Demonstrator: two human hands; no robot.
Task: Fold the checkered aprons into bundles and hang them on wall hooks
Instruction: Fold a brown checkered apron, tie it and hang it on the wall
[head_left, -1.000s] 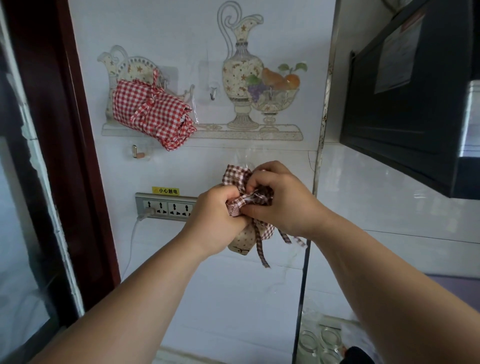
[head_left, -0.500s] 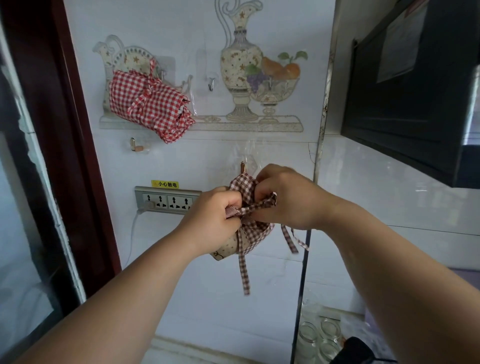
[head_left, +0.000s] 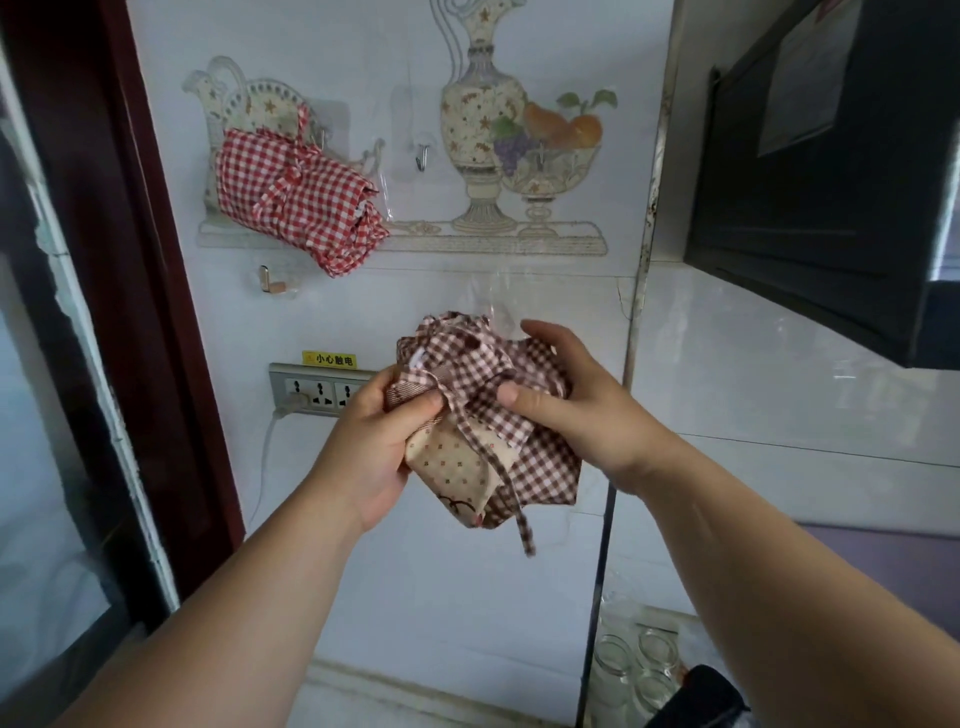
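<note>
Raised side by side, your left grip (head_left: 374, 447) and right grip (head_left: 571, 415) clutch one brown checkered bundle (head_left: 467, 374); one red bundle (head_left: 296, 202) hangs far left.

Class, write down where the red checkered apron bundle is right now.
The red bundle hangs on the wall at upper left of the head view, left of an empty hook, above the socket strip and up-left of the brown bundle.
</note>
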